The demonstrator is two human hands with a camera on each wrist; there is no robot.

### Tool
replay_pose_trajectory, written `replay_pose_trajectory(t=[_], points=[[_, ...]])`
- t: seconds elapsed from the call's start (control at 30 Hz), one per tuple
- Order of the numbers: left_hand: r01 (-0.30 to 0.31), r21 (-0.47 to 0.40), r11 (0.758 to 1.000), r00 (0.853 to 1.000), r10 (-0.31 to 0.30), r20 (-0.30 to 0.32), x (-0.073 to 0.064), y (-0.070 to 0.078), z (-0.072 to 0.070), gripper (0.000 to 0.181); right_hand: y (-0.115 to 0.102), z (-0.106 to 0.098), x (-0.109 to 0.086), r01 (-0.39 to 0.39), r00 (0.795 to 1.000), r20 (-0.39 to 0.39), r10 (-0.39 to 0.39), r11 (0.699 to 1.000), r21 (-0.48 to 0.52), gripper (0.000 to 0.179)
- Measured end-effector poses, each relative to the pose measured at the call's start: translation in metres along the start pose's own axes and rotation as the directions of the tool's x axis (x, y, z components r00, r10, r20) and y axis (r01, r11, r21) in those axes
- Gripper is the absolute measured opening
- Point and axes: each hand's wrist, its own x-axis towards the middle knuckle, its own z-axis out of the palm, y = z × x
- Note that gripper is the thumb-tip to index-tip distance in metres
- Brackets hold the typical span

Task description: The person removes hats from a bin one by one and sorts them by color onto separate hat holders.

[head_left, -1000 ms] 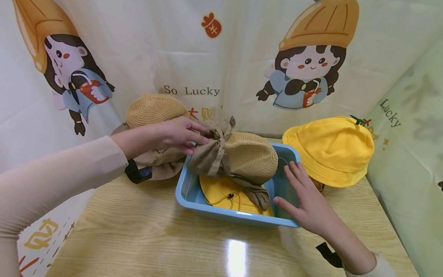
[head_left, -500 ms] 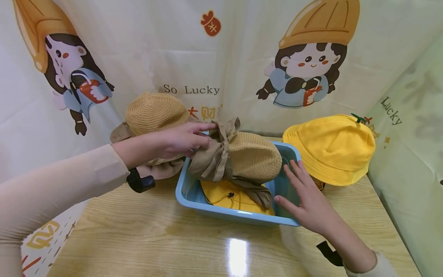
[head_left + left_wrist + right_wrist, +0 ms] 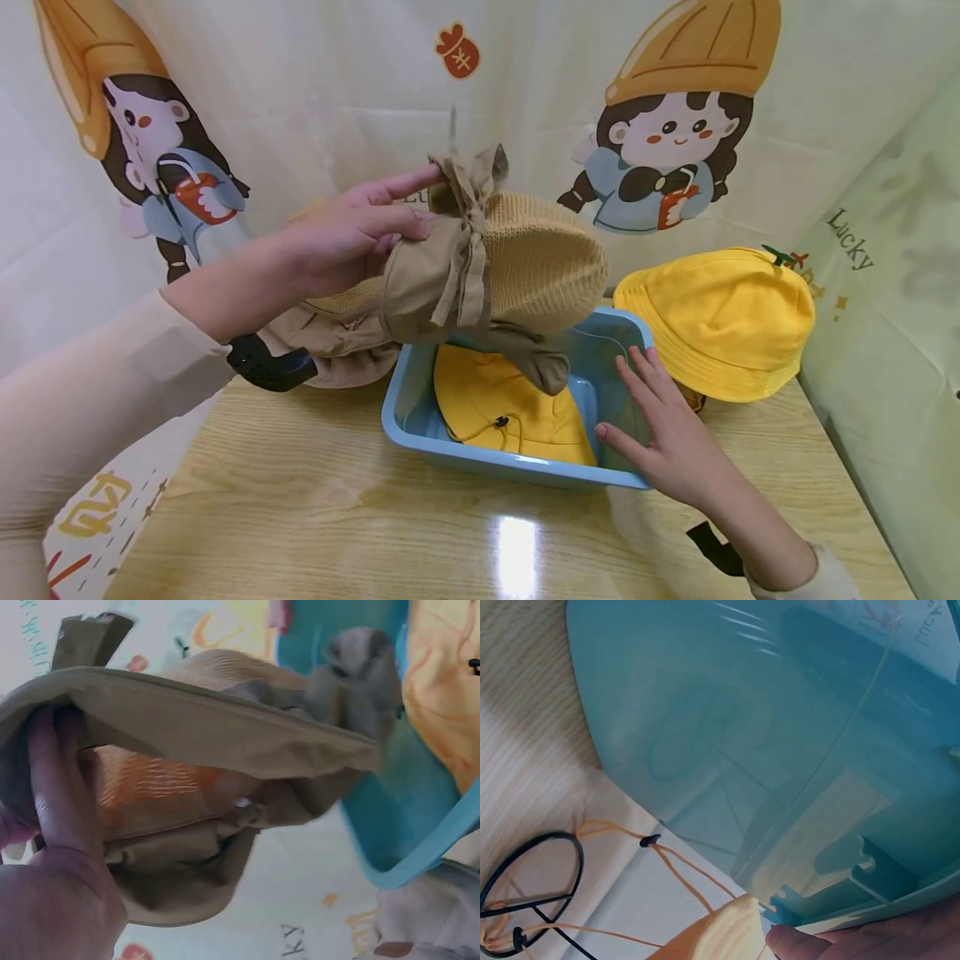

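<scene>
My left hand (image 3: 348,235) grips the brim of a tan hat (image 3: 543,258), its fingertips partly lost behind the cloth; in the left wrist view they reach under the brim. The hat is held above the rear left of the blue basin (image 3: 517,469), crown to my right, and it hides part of the far rim.

My right hand (image 3: 667,433) grasps nothing – fingers spread over the basin's right rim, though I cannot tell how firmly it rests there. In the right wrist view it is mostly cut off.

I count four hats, two tan and two yellow. The second tan hat (image 3: 345,346) sits left of the basin, largely covered by my arm and the one I hold. One yellow hat (image 3: 517,412) lies in the basin, its back edge screened; the other yellow hat (image 3: 716,325) stands to the right on the surface (image 3: 337,492). Near it, one black wire ring (image 3: 576,874) shows, cut off at the frame's edge – I see two orange cords (image 3: 682,874) beside it.
</scene>
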Motion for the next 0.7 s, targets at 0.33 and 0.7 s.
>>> replay_pose_trajectory(t=[0.33, 0.7], points=[[-0.310, -0.367, 0.877, 0.946, 0.324, -0.024, -0.022, 0.015, -0.032, 0.069, -0.002, 0.001, 0.003, 0.008, 1.000, 0.006, -0.008, 1.000, -0.005, 0.087], [-0.465, -0.531, 0.709, 0.862, 0.499, -0.088, -0.032, 0.019, -0.077, 0.076, -0.002, 0.002, 0.003, 0.002, 1.000, -0.007, -0.002, 1.000, -0.008, 0.088]])
